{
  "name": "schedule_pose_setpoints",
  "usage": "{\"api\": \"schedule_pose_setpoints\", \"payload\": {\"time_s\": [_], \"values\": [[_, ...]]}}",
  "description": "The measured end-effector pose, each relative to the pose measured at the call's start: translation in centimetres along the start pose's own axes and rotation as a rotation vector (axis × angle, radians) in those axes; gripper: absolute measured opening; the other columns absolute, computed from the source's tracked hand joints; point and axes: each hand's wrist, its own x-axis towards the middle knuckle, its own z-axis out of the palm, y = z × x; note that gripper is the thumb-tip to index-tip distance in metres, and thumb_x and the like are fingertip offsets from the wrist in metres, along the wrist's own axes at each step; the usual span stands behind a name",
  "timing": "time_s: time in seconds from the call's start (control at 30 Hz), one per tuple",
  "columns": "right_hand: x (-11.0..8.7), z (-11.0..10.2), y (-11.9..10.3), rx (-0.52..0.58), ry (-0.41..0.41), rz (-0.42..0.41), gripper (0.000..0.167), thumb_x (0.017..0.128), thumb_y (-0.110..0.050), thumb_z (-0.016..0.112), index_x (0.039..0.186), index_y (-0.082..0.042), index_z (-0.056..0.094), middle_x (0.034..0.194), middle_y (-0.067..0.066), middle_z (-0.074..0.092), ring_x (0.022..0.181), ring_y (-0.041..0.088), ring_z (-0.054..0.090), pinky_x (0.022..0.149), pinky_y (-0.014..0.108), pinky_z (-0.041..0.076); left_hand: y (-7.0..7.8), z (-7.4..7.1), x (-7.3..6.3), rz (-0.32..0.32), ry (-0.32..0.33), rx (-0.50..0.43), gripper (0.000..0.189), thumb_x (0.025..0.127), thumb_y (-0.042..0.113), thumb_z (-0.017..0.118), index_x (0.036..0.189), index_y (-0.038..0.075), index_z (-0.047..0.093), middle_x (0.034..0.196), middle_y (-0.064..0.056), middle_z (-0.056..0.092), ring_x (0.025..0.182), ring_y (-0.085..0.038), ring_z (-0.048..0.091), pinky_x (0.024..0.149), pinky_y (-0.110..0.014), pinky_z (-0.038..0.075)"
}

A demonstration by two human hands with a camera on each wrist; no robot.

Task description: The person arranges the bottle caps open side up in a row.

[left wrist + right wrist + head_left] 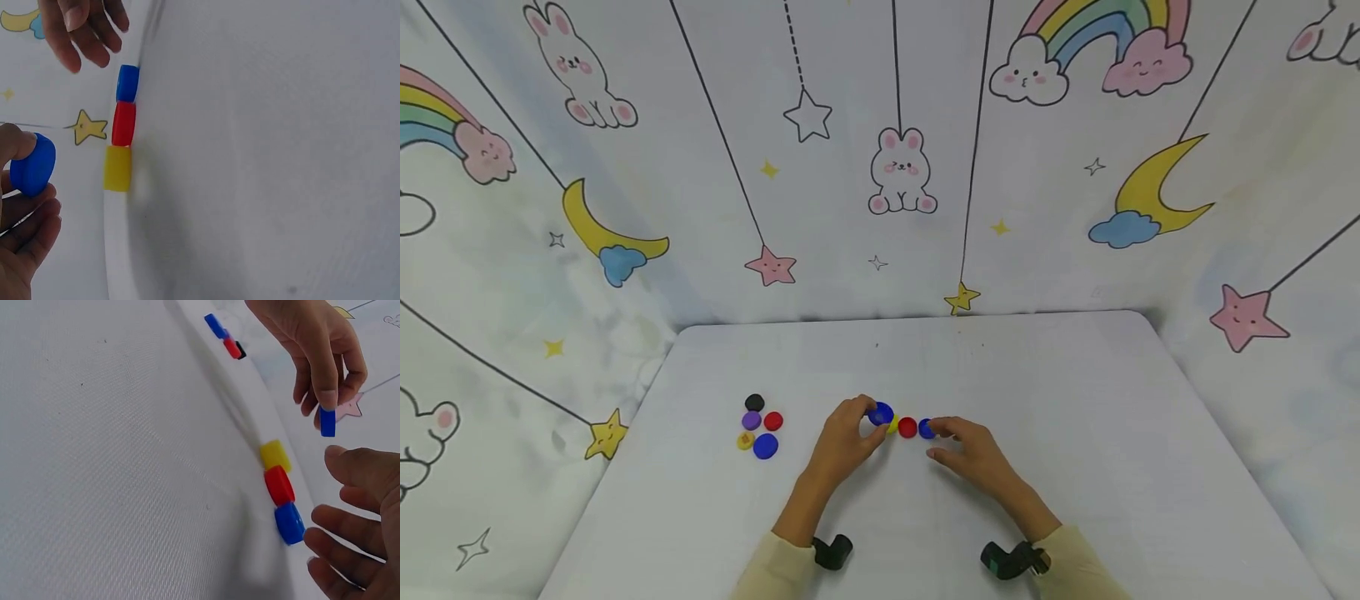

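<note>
My left hand (841, 443) pinches a blue bottle cap (881, 413) between thumb and fingers, raised above the table. Under and just right of it, a yellow cap (117, 169), a red cap (907, 427) and a second blue cap (925, 429) form a short row. The held cap partly hides the yellow one in the head view. At the right end of that row is my right hand (976, 454), its fingers spread and relaxed with nothing between them. Its fingertips come right up to the blue cap's edge in the head view.
Left of the hands lies a group of caps: black (754, 402), purple (752, 421), red (773, 421), yellow (745, 440) and blue (765, 447). The white table (1045, 375) meets a patterned cloth backdrop (835, 208) along its far edge.
</note>
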Motion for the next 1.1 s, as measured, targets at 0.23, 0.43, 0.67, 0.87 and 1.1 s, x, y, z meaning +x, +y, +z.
{"api": "schedule_pose_setpoints", "payload": {"time_s": [0.23,0.43,0.67,0.87,1.1], "values": [[0.6,0.0,-0.5,0.022,-0.096,-0.107,0.054,0.087,-0.018,0.075,0.134,-0.001,0.055,0.115,0.010,0.071,0.099,0.023,0.067,0.087,0.041,0.056,1.1,0.3,-0.5,0.097,-0.026,-0.033,0.030,0.082,0.018,0.079,0.107,0.010,0.063,0.097,0.001,0.068,0.093,-0.015,0.063,0.084,-0.029,0.055],[0.8,0.1,-1.0,0.057,-0.088,-0.159,0.058,0.085,-0.017,0.076,0.135,0.001,0.053,0.116,0.011,0.070,0.097,0.025,0.067,0.084,0.041,0.056,2.0,0.1,-0.5,0.233,-0.048,-0.013,0.031,0.081,0.018,0.080,0.107,0.011,0.063,0.097,0.002,0.069,0.089,-0.010,0.063,0.079,-0.026,0.055],[0.7,0.1,-1.1,0.046,-0.085,-0.162,0.043,0.082,-0.011,0.079,0.122,-0.004,0.064,0.111,0.007,0.071,0.093,0.024,0.067,0.079,0.043,0.057,2.9,0.0,-0.6,0.227,-0.161,-0.091,0.030,0.084,0.018,0.079,0.107,0.012,0.061,0.099,0.004,0.070,0.086,-0.010,0.065,0.078,-0.023,0.053],[0.6,-0.1,-1.3,0.054,-0.070,-0.181,0.042,0.081,-0.009,0.079,0.120,-0.004,0.065,0.107,0.006,0.071,0.091,0.025,0.068,0.078,0.042,0.057,2.9,0.1,-0.8,0.161,-0.221,-0.184,0.047,0.084,0.017,0.078,0.125,0.014,0.054,0.114,-0.001,0.070,0.083,-0.007,0.067,0.076,-0.028,0.056],[0.5,-0.2,-1.4,0.055,-0.038,-0.227,0.044,0.078,-0.005,0.080,0.119,-0.003,0.065,0.104,0.007,0.071,0.089,0.025,0.068,0.077,0.043,0.058,2.8,-0.1,-1.0,0.128,-0.232,-0.169,0.049,0.085,0.018,0.077,0.131,0.014,0.059,0.118,0.000,0.071,0.081,-0.005,0.069,0.076,-0.028,0.057]]}}
